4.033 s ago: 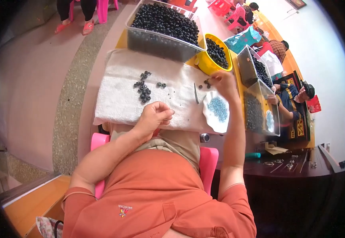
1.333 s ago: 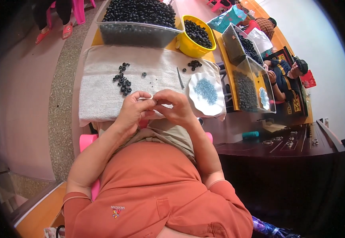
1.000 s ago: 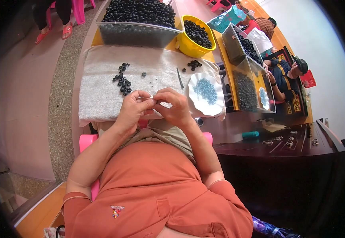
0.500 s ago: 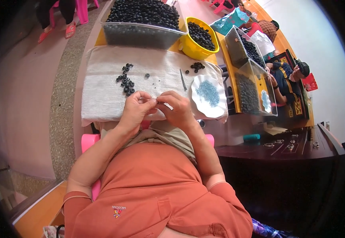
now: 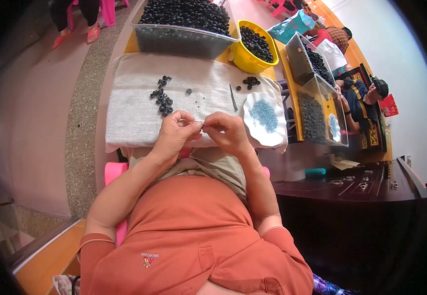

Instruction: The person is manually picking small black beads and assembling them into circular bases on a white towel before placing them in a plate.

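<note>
At the near edge of the white towel, left hand and right hand meet fingertip to fingertip, pinched on something too small to identify. Loose black rings lie just beyond the left hand; a white plate of blue beads sits beside the right.

A clear bin heaped with dark rings stands at the far edge, a yellow bowl of the same beside it. Two more clear bins sit to the right, where another seated person works. A pink stool shows below.
</note>
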### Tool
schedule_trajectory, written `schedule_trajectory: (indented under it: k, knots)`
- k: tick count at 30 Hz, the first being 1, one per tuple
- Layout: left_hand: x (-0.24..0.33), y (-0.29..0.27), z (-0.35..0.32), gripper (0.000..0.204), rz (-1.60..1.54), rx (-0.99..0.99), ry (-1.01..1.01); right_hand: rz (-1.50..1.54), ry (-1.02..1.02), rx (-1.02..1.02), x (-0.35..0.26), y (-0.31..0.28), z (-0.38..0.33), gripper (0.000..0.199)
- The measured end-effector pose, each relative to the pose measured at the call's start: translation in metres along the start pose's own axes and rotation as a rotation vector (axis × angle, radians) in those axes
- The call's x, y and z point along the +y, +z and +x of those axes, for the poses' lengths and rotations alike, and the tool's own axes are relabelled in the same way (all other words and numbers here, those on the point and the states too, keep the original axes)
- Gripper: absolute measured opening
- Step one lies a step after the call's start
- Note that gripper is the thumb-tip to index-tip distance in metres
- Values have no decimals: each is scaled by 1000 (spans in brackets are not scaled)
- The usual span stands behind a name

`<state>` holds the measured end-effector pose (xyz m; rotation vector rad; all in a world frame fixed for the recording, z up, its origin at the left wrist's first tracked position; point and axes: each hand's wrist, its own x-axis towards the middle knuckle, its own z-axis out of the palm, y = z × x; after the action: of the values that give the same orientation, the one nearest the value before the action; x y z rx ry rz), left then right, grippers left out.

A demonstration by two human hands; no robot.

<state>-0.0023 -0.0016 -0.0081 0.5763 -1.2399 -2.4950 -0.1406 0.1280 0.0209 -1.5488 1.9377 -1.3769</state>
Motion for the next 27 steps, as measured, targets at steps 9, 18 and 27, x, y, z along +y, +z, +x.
schedule_trajectory:
  k: [9,18,27]
  knots:
    - [1,0,1,14,-23,36,-2,0,27,-36,-2,-1,0,12]
    - [0,-1,4,14,-35,60,2,22,55,-38,12,-3,0,11]
    - [-2,0,3,14,-45,84,16,-319,145,151,23,-12,22,7]
